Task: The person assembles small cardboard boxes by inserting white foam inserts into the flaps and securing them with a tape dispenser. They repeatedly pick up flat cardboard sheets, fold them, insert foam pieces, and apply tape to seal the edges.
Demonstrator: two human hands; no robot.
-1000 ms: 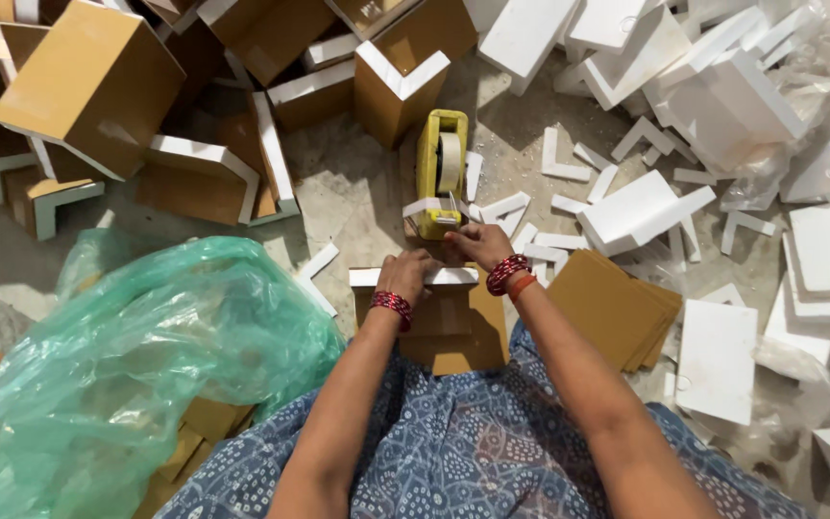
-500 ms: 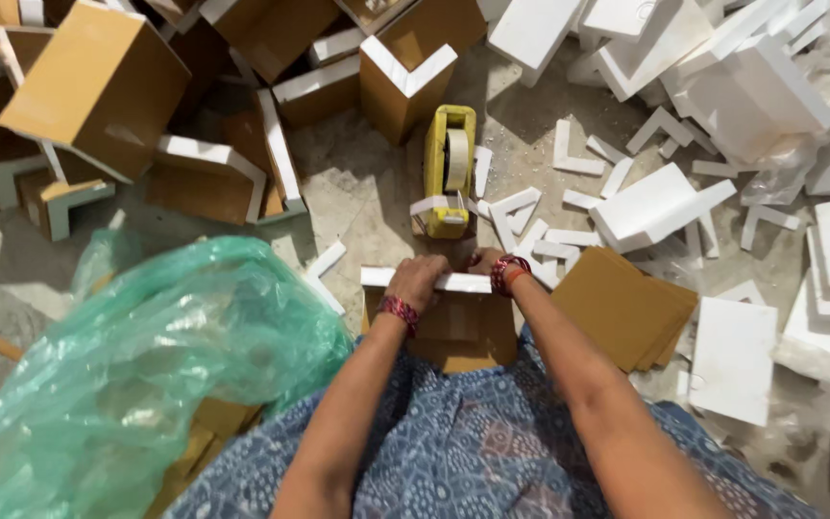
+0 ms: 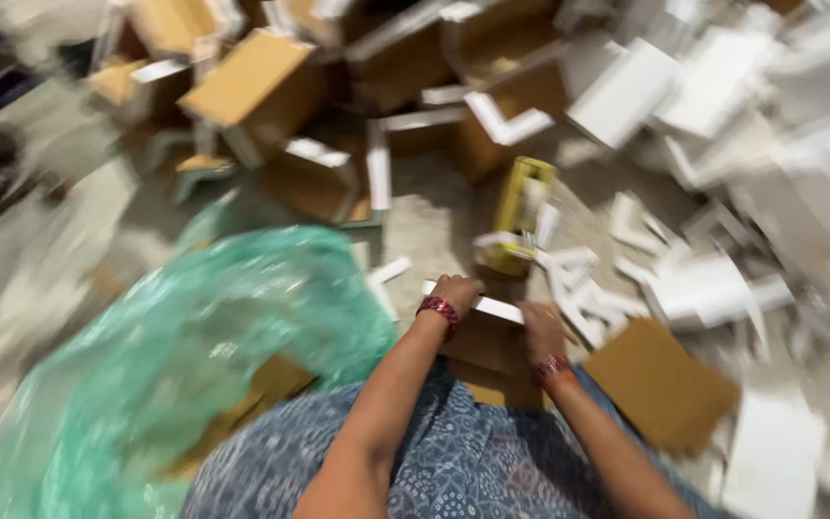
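The picture is smeared by motion, so fine detail is lost. Both hands rest on a small brown cardboard box [image 3: 484,348] that sits just in front of the person's lap, with a strip of white foam [image 3: 492,308] running along its far top edge. The left hand [image 3: 455,290] is curled over the left end of that strip, fingers folded down onto it and gripping the box's corner; a red beaded bracelet [image 3: 438,308] circles the wrist. The right hand [image 3: 540,330] lies against the box's right side, fingers pointing down along the edge, though the blur makes it impossible to tell whether they clasp it or merely press on it; a similar red bracelet [image 3: 551,368] sits on that wrist. Just beyond the box, on the stone floor [image 3: 425,216], stands a yellow tape dispenser [image 3: 519,213], near the hands but not touched. To the left of the person a large green plastic bag [image 3: 194,356] bulges, with cardboard showing beneath it. A flat brown cardboard sheet [image 3: 660,384] lies to the right of the box. Farther off, brown cartons with white foam corners [image 3: 252,82] pile at the upper left, and loose white foam pieces [image 3: 703,288] are scattered across the right.
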